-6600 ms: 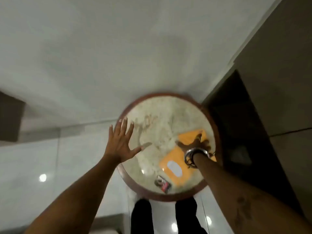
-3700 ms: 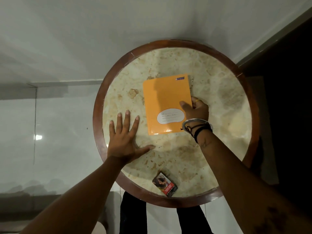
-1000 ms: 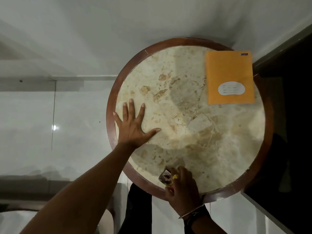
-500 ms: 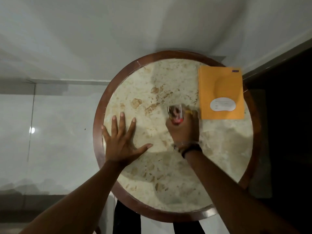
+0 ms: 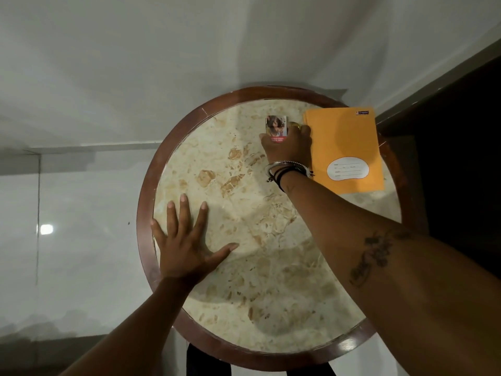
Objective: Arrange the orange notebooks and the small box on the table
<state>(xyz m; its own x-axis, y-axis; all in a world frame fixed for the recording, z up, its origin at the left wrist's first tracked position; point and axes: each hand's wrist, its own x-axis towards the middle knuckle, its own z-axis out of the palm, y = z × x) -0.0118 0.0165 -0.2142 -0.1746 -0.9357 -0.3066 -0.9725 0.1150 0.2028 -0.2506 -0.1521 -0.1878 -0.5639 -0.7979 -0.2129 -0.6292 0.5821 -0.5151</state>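
Note:
An orange notebook (image 5: pixel 343 147) with a white label lies flat at the far right of the round marble table (image 5: pixel 146 185), its corner reaching the wooden rim. Whether more notebooks lie under it I cannot tell. Just left of it, my right hand (image 5: pixel 288 147) grips the small printed box (image 5: pixel 276 127) at the table's far side, fingers around its lower half. My left hand (image 5: pixel 184 240) rests flat on the marble near the left rim, fingers spread, holding nothing.
The table stands against a white wall. A dark wooden panel (image 5: pixel 455 147) runs along the right. Glossy white floor tiles (image 5: pixel 67 226) lie to the left. My dark trouser legs (image 5: pixel 206 362) show below the near rim.
My right hand picked up the small box at the near rim and carried it across the table to the far side beside the notebook. The left hand stayed flat.

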